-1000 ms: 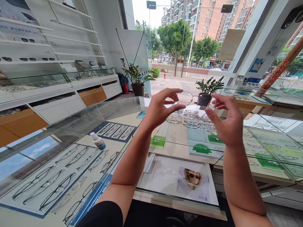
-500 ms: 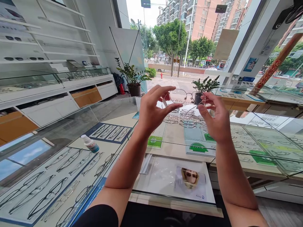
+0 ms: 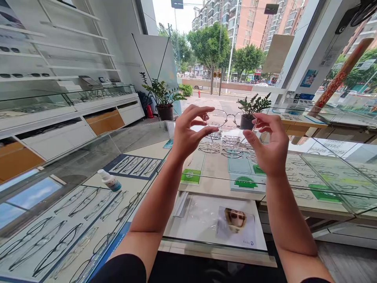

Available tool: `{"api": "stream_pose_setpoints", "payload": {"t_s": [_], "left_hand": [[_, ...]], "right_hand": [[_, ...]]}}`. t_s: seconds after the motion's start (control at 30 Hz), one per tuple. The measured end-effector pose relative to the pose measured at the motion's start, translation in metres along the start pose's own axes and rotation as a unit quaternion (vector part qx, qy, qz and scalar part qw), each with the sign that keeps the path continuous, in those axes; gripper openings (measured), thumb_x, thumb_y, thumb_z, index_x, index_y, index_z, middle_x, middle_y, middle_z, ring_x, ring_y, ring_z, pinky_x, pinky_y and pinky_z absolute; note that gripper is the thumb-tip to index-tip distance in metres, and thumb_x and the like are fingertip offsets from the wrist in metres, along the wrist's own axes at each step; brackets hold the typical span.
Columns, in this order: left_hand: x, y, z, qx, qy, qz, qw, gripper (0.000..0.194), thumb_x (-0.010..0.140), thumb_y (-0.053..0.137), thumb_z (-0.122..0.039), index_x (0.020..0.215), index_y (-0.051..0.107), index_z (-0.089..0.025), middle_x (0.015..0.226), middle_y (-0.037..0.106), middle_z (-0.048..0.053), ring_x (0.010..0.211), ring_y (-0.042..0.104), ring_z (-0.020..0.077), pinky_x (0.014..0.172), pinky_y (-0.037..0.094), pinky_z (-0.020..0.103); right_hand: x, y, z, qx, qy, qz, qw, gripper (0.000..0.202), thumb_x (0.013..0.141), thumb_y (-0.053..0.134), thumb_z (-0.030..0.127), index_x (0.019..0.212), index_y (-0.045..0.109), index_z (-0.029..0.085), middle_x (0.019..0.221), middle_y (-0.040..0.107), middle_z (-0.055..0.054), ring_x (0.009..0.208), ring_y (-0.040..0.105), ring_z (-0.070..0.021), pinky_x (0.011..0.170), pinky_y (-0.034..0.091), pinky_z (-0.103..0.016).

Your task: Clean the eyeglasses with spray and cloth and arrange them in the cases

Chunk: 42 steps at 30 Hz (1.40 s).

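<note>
Small white plastic bottle with blue lower label (image 3: 109, 181) on long glass-topped counter (image 3: 147, 137). Left hand (image 3: 191, 131) gripping left rim of thin metal-framed eyeglasses with clear rounded lenses (image 3: 230, 115). Eyeglasses raised above counter, between hands. Leafy green plant in dark pot (image 3: 253, 105) beyond right lens. Right hand (image 3: 271, 143) pinching right end of eyeglasses.

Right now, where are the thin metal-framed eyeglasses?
In the head view, the thin metal-framed eyeglasses are right of centre, held between the left hand and right hand, before the right-hand black-potted green plant.
</note>
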<state>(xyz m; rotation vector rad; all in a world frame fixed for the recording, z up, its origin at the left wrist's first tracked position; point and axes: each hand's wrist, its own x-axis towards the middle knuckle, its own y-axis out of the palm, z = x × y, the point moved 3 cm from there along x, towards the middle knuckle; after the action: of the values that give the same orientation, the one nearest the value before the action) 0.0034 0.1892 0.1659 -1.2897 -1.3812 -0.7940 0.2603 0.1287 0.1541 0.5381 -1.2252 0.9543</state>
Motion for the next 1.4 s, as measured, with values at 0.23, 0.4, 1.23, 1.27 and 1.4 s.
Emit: {"api": "stream_pose_setpoints", "payload": {"t_s": [0.23,0.4,1.23,1.27,1.4], "left_hand": [[-0.002,-0.002,0.003,0.066,0.054,-0.029,0.996,0.062,0.091,0.082,-0.078,0.137,0.080,-0.035,0.115,0.068,0.005,0.102,0.070,0.0187,0.080,0.070,0.030],[-0.004,-0.004,-0.002,0.124,0.087,-0.040,0.988,0.066,0.091,0.082,-0.078,0.143,0.078,-0.036,0.119,0.067,0.006,0.106,0.069,0.0232,0.088,0.067,0.039],[-0.008,0.005,0.008,0.140,0.061,-0.068,0.986,0.068,0.092,0.090,-0.065,0.151,0.072,-0.037,0.133,0.068,0.009,0.118,0.068,0.0248,0.084,0.067,0.033],[-0.009,0.005,0.007,0.153,0.069,-0.077,0.983,0.069,0.091,0.091,-0.064,0.151,0.072,-0.037,0.133,0.069,0.009,0.119,0.067,0.0257,0.085,0.067,0.034],[-0.010,0.003,0.000,0.181,0.081,-0.092,0.976,0.069,0.090,0.091,-0.063,0.151,0.072,-0.037,0.132,0.070,0.010,0.120,0.065,0.0276,0.086,0.066,0.037]], "right_hand": [[0.000,0.003,-0.007,0.004,-0.029,-0.015,0.999,0.047,0.101,0.081,0.057,0.143,0.074,0.034,0.124,0.075,-0.007,0.114,0.072,-0.0288,0.096,0.064,-0.049],[0.001,0.006,-0.015,0.004,-0.024,-0.006,1.000,0.052,0.103,0.077,0.061,0.145,0.072,0.032,0.131,0.075,-0.010,0.123,0.072,-0.0324,0.100,0.065,-0.055],[-0.005,0.012,-0.009,-0.132,-0.111,-0.043,0.984,0.050,0.109,0.069,0.049,0.156,0.062,0.033,0.141,0.072,-0.012,0.136,0.068,-0.0360,0.110,0.063,-0.060],[-0.005,0.013,-0.009,-0.128,-0.111,-0.046,0.985,0.050,0.109,0.069,0.048,0.156,0.062,0.033,0.142,0.072,-0.012,0.136,0.068,-0.0357,0.110,0.064,-0.060],[-0.005,0.015,-0.007,-0.103,-0.091,-0.051,0.989,0.049,0.109,0.070,0.050,0.154,0.064,0.033,0.144,0.073,-0.011,0.138,0.068,-0.0361,0.111,0.065,-0.062]]}}
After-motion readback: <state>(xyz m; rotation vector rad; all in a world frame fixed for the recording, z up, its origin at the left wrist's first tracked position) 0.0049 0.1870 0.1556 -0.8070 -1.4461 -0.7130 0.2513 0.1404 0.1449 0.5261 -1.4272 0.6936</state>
